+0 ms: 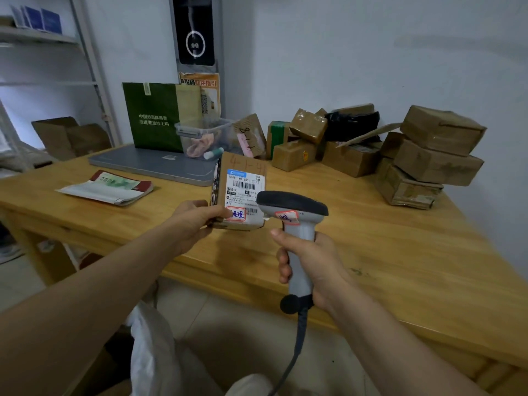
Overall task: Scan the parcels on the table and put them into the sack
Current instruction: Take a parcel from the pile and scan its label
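Observation:
My left hand (191,221) grips a small cardboard parcel (241,178) by its near left corner, holding it above the wooden table (400,252) with its white shipping label facing me. My right hand (310,261) is wrapped around the handle of a grey barcode scanner (294,212), whose dark head sits just right of the label's lower edge. Several more brown parcels (428,155) are stacked at the table's far right. A white sack (154,352) hangs below the table's front edge, between my arms.
A closed laptop (148,164), a clear plastic bin (203,135), a green paper bag (154,115) and a booklet (108,187) lie on the table's left half. Metal shelving (85,61) and cardboard boxes stand at the far left. The scanner cable runs down toward me.

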The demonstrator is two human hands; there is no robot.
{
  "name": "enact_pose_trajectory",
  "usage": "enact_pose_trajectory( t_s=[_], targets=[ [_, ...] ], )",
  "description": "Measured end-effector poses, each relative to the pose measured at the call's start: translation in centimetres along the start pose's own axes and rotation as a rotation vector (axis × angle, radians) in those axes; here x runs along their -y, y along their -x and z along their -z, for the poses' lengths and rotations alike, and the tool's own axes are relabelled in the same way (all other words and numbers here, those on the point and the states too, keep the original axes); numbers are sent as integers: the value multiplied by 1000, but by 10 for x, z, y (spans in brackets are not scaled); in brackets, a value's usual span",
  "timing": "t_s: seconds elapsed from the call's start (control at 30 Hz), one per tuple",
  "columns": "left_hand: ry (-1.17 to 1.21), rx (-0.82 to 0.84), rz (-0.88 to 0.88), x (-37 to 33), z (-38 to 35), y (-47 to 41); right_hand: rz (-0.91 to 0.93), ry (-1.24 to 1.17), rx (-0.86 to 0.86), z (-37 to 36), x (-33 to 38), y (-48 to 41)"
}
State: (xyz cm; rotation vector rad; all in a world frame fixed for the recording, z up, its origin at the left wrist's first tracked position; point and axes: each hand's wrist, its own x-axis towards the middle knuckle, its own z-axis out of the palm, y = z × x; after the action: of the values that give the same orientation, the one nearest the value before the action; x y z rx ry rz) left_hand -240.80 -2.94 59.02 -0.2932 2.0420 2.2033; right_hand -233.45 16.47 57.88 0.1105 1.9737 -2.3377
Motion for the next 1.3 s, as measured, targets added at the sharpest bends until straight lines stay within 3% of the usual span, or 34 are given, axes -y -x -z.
enact_pose_trajectory(
  t_s=[0.27, 1.13, 1.3],
  targets=[
    [-29, -59, -72, -3, 7, -1, -30, 106, 45, -3, 3, 8],
    [-25, -58, -111, -4, 13, -4, 59, 54, 48, -14, 20, 5],
    [69, -118, -111, -4, 37, -3, 58, 34, 73, -20, 15, 3]
  ],
)
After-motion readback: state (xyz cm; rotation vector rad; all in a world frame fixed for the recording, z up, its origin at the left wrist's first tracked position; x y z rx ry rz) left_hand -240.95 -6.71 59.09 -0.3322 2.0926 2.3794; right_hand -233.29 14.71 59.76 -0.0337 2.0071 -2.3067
